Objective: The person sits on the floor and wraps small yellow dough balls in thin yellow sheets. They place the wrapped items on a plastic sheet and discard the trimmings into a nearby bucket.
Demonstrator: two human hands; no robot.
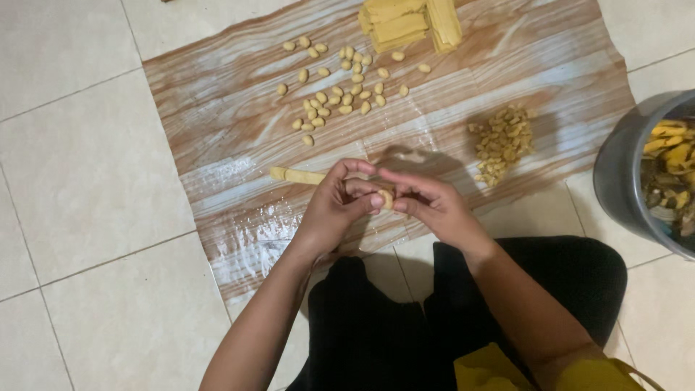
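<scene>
My left hand (pixel 337 203) and my right hand (pixel 428 203) meet over a wood-patterned plastic sheet (pixel 239 123) on the floor. Together their fingertips pinch a small pale dough piece (pixel 386 198). A strip of dough (pixel 297 175) lies on the sheet just left of my left hand. Several shaped dough pieces (pixel 340 94) are scattered at the far middle of the sheet. A small heap of peanuts (pixel 502 141) sits to the right, beyond my right hand. Stacked dough strips (pixel 405 23) lie at the far edge.
A grey pot (pixel 624 181) with yellow and dark contents stands on the white tiled floor (pixel 79 166) at the right. My legs in black cloth (pixel 405 326) fill the near middle, with a yellow cloth (pixel 492 369) at the bottom.
</scene>
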